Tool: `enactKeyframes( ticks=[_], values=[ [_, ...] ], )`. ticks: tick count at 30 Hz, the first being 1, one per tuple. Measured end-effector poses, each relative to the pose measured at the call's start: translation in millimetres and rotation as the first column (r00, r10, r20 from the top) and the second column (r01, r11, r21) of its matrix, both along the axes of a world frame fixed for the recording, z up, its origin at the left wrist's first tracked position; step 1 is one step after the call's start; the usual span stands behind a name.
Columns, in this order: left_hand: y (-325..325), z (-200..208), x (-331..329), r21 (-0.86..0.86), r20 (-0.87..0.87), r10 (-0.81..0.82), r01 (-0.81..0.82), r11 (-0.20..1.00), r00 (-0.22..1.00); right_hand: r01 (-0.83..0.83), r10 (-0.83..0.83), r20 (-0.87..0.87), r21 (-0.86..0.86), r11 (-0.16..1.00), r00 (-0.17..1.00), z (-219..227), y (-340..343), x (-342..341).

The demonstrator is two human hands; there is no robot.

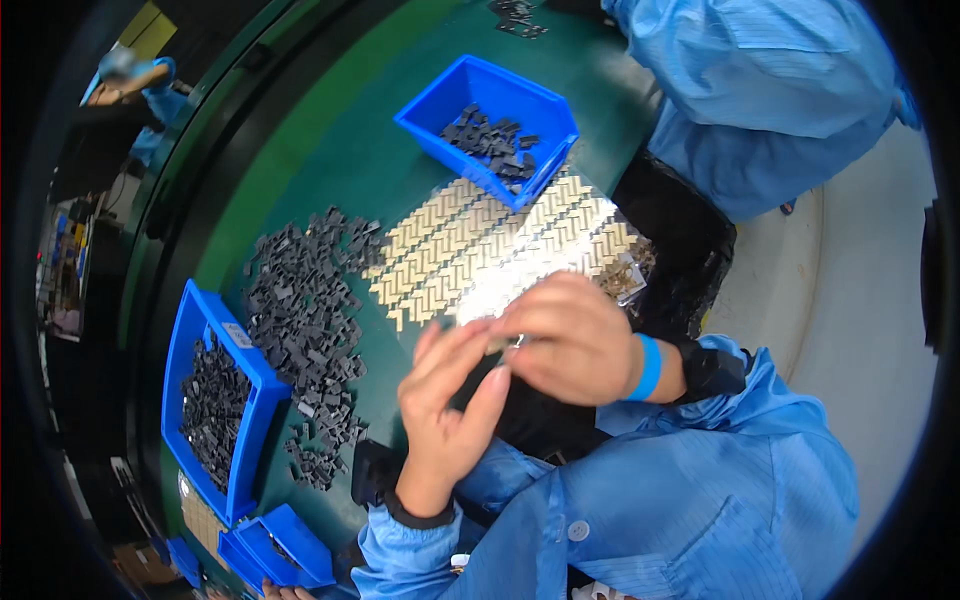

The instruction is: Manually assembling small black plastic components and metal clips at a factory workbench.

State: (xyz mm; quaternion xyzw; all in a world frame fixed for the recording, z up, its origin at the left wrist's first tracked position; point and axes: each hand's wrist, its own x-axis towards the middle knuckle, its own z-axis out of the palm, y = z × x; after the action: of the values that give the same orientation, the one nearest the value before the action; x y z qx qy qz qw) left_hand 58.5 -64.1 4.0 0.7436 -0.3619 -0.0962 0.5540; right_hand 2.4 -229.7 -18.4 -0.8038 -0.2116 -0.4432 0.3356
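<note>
My left hand (pixel 445 415) and my right hand (pixel 580 340) meet in front of me, near the table's front edge. Their fingertips are pinched together around a small piece, too blurred and covered to name. A blue band circles my right wrist. Just beyond the hands lies a flat layout of small pale-gold pieces (pixel 430 245), set in slanting rows, with bright glare across its middle. To the left of it spreads a loose heap of small dark grey parts (pixel 305 300) on the green table (pixel 330 150).
A blue bin (pixel 425 112) with dark parts stands at the layout's far edge. Another blue bin (pixel 268 378), also holding dark parts, is at the left, with a smaller blue bin (pixel 300 545) below it. A person in blue workwear (pixel 770 90) sits at the upper right.
</note>
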Motion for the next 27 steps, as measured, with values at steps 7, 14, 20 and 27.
enactKeyframes(
  ticks=[7, 14, 20, 27],
  values=[
    [24, 6, -33, -0.264, -0.674, -0.031, -0.200, 0.944, 0.738, -0.092, 0.094, -0.044, 0.057, 0.994, 0.995, 2, 26, -13],
    [24, 4, -41, -0.210, -0.791, -0.048, -0.196, 0.958, 0.610, -0.233, 0.514, -0.388, 0.577, 0.783, 0.765, 16, 14, -19],
    [23, 6, -46, -0.213, -0.846, -0.046, -0.257, 0.942, 0.531, -0.259, 0.605, -0.479, 0.607, 0.752, 0.636, 14, 14, -17],
    [25, -2, -51, -0.322, -0.806, -0.111, -0.274, 0.906, 0.582, -0.169, 0.621, -0.439, 0.712, 0.681, 0.649, 12, 19, -16]
  ],
)
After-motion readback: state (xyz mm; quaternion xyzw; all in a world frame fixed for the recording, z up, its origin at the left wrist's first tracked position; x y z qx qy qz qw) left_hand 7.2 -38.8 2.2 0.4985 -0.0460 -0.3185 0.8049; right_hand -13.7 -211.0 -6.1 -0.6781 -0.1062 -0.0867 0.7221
